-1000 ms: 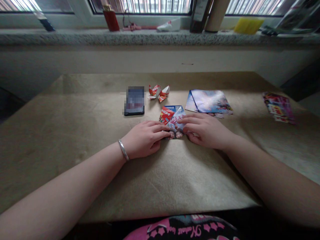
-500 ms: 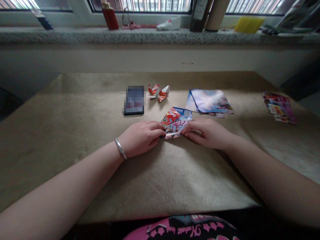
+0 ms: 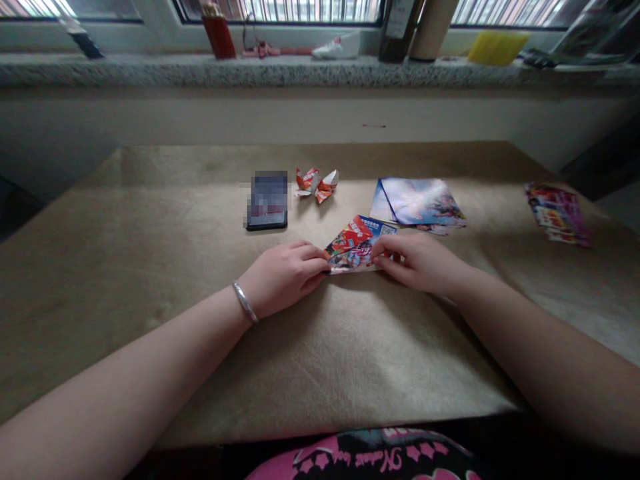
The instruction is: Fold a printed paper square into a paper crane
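A folded printed paper sheet [image 3: 356,248], red on its left flap and blue with a QR code at the upper right, lies on the table between both hands. With fingers closed on its left corner, my left hand [image 3: 290,275] wears a silver bangle at the wrist. My right hand [image 3: 415,262] pinches the right side near the lower edge; part of the sheet is hidden under those fingers. Just beyond the sheet stand folded red-and-white paper shapes [image 3: 317,185].
A dark phone [image 3: 269,200] lies left of the paper shapes. Loose printed sheets [image 3: 423,201] are stacked to the right, and a pile of colourful papers [image 3: 559,215] rests at the far right. Bottles and a yellow block [image 3: 497,48] stand on the stone windowsill [image 3: 300,72].
The sheet's right side has shifted to the right along with my right hand, and its red flap now slants more. My left hand stays at the left corner.
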`<action>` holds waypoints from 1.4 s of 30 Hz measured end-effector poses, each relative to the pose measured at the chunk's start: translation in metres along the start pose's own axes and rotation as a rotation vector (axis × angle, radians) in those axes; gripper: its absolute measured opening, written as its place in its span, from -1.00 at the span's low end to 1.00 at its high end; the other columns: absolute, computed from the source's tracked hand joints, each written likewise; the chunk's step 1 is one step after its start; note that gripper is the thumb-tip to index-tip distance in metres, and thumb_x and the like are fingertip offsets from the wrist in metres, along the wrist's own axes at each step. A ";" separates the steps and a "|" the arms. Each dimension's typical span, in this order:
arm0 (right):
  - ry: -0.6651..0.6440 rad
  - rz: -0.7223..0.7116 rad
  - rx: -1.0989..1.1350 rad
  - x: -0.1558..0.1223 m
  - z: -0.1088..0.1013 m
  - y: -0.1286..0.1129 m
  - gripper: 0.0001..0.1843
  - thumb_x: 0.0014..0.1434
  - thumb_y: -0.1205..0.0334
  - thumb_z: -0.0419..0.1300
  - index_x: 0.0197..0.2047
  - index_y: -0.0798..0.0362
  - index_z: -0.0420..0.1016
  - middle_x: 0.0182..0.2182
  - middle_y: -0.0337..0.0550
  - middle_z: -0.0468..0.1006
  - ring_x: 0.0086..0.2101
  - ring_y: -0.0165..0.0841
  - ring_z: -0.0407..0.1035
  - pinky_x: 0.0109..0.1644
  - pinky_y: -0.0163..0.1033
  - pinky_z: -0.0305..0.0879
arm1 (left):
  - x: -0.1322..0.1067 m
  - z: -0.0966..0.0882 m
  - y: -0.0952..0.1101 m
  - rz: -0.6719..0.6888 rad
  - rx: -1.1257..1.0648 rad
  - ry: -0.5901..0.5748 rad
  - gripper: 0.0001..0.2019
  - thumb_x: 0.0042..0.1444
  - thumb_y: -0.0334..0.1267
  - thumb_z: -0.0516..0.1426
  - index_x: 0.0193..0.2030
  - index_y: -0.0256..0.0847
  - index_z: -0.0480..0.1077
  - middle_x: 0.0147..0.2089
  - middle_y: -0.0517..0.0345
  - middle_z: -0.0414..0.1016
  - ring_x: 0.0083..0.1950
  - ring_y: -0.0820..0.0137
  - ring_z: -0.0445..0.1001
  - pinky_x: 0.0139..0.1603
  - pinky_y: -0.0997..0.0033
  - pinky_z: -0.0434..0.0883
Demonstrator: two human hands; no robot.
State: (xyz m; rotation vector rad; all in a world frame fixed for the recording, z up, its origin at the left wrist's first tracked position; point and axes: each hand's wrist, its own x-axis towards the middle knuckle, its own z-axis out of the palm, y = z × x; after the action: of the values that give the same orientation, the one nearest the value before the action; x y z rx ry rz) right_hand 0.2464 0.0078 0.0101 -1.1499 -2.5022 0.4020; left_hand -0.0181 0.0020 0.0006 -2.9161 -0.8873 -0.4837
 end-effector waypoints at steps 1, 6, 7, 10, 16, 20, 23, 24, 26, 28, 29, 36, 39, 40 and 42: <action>-0.002 0.057 0.025 0.001 0.000 0.001 -0.85 0.15 0.23 0.07 -0.33 0.05 0.45 -0.52 -0.24 0.49 -0.53 -0.44 0.29 -0.44 -0.34 0.11 | 0.000 0.000 0.000 0.009 -0.008 0.004 -0.78 0.25 -0.29 0.03 -0.13 -0.21 0.50 -0.10 0.09 0.56 -0.11 0.36 0.50 -0.07 0.34 0.49; -0.003 0.276 0.135 0.005 0.000 0.010 -0.84 0.11 0.19 0.07 -0.40 0.04 0.42 -0.57 -0.27 0.45 -0.56 -0.43 0.27 -0.51 -0.33 0.08 | 0.000 -0.001 0.002 0.048 -0.051 -0.028 -0.72 0.24 -0.32 0.03 0.03 -0.20 0.45 0.05 0.03 0.50 -0.01 0.34 0.50 -0.01 0.34 0.50; -0.013 0.304 0.154 0.006 0.000 0.011 -0.85 0.10 0.19 0.07 -0.41 0.04 0.41 -0.57 -0.27 0.45 -0.55 -0.42 0.28 -0.50 -0.33 0.09 | 0.000 -0.001 0.003 0.038 -0.052 -0.035 -0.72 0.23 -0.32 0.03 0.04 -0.20 0.44 0.04 0.02 0.50 -0.02 0.34 0.51 -0.03 0.33 0.50; -0.023 0.357 0.148 0.006 0.002 0.015 -0.86 0.09 0.21 0.07 -0.42 0.04 0.40 -0.57 -0.27 0.45 -0.54 -0.41 0.29 -0.49 -0.32 0.12 | 0.000 -0.003 0.004 0.011 -0.052 -0.045 -0.69 0.22 -0.33 0.02 0.08 -0.24 0.40 0.02 -0.02 0.52 -0.05 0.31 0.53 -0.05 0.30 0.51; 0.014 0.390 0.052 0.007 0.004 0.012 -0.81 0.15 0.14 0.06 -0.39 0.03 0.42 -0.56 -0.26 0.46 -0.55 -0.40 0.28 -0.49 -0.31 0.06 | -0.001 -0.003 0.002 0.025 -0.056 -0.056 -0.65 0.22 -0.34 0.01 0.14 -0.27 0.33 0.03 -0.03 0.51 -0.03 0.32 0.53 -0.04 0.32 0.51; 0.025 0.368 -0.073 0.008 0.006 0.009 -0.80 0.17 0.15 0.04 -0.35 0.03 0.43 -0.47 -0.20 0.51 -0.50 -0.38 0.29 -0.46 -0.30 0.04 | -0.001 -0.002 0.001 0.067 -0.033 -0.041 -0.68 0.25 -0.34 -0.01 0.09 -0.22 0.38 0.04 0.01 0.51 -0.02 0.35 0.52 -0.03 0.34 0.51; 0.045 0.336 -0.142 0.009 0.008 0.009 -0.80 0.18 0.16 0.04 -0.32 0.03 0.43 -0.36 -0.14 0.53 -0.41 -0.34 0.34 -0.41 -0.28 0.08 | 0.000 -0.002 0.002 0.060 -0.054 -0.034 -0.70 0.24 -0.34 0.00 0.05 -0.24 0.43 0.01 0.01 0.52 -0.02 0.33 0.51 0.00 0.32 0.50; 0.052 0.330 -0.150 0.009 0.009 0.010 -0.80 0.19 0.16 0.03 -0.32 0.03 0.43 -0.33 -0.13 0.53 -0.38 -0.33 0.35 -0.38 -0.28 0.10 | 0.001 -0.002 0.003 0.043 -0.075 -0.029 -0.71 0.24 -0.34 0.00 0.03 -0.25 0.44 -0.01 0.01 0.52 -0.02 0.33 0.50 0.00 0.31 0.49; 0.059 0.315 -0.156 0.010 0.011 0.011 -0.80 0.20 0.16 0.03 -0.30 0.03 0.44 -0.30 -0.12 0.52 -0.34 -0.31 0.37 -0.33 -0.26 0.15 | 0.003 -0.002 0.004 0.000 -0.124 -0.022 -0.73 0.23 -0.33 0.02 -0.02 -0.24 0.48 -0.05 0.01 0.53 -0.03 0.33 0.48 0.03 0.29 0.47; 0.058 0.303 -0.161 0.010 0.012 0.013 -0.78 0.22 0.17 0.01 -0.29 0.04 0.45 -0.28 -0.10 0.50 -0.32 -0.29 0.37 -0.28 -0.24 0.19 | 0.004 -0.002 0.005 -0.024 -0.154 -0.023 -0.75 0.23 -0.32 0.03 -0.06 -0.24 0.49 -0.07 0.00 0.52 -0.03 0.34 0.47 0.03 0.28 0.46; 0.060 0.297 -0.164 0.010 0.013 0.013 -0.77 0.23 0.17 0.01 -0.29 0.04 0.45 -0.27 -0.09 0.49 -0.30 -0.28 0.37 -0.25 -0.23 0.20 | 0.004 -0.002 0.005 -0.025 -0.158 -0.030 -0.75 0.23 -0.32 0.03 -0.06 -0.24 0.49 -0.07 -0.01 0.51 -0.03 0.33 0.47 0.03 0.28 0.46; 0.127 0.330 -0.157 0.011 0.015 0.017 -0.84 0.20 0.16 0.05 -0.30 0.03 0.39 -0.19 -0.05 0.42 -0.25 -0.24 0.37 -0.16 -0.17 0.27 | 0.001 -0.002 0.002 0.008 -0.102 -0.073 -0.69 0.23 -0.32 0.01 0.06 -0.24 0.43 -0.04 0.00 0.51 -0.01 0.33 0.45 0.03 0.29 0.46; 0.120 0.329 -0.185 0.011 0.015 0.017 -0.86 0.21 0.17 0.04 -0.31 0.04 0.34 -0.18 -0.03 0.42 -0.22 -0.21 0.37 -0.13 -0.15 0.28 | 0.001 -0.003 0.001 0.045 -0.046 -0.073 -0.68 0.21 -0.33 0.02 0.08 -0.27 0.41 -0.02 -0.01 0.50 -0.01 0.30 0.44 0.01 0.29 0.47; 0.103 0.327 -0.202 0.012 0.014 0.017 -0.86 0.22 0.17 0.04 -0.32 0.03 0.33 -0.18 -0.04 0.43 -0.21 -0.21 0.37 -0.13 -0.14 0.28 | 0.001 -0.003 0.001 0.051 -0.022 -0.071 -0.68 0.21 -0.32 0.03 0.07 -0.26 0.41 -0.03 0.00 0.50 -0.02 0.30 0.45 0.00 0.28 0.46; 0.067 0.339 -0.244 0.012 0.014 0.016 -0.85 0.22 0.17 0.03 -0.32 0.02 0.34 -0.18 -0.05 0.44 -0.23 -0.20 0.38 -0.16 -0.13 0.28 | 0.001 -0.003 0.002 0.046 0.033 -0.064 -0.70 0.23 -0.30 0.02 0.04 -0.23 0.43 -0.07 0.02 0.52 -0.06 0.29 0.46 0.01 0.22 0.45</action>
State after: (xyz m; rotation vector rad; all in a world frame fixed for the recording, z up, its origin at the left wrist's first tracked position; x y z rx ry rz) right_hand 0.2436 0.0259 -0.0068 -1.6636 -2.3465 0.1406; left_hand -0.0171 0.0007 0.0041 -2.9296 -0.8250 -0.3703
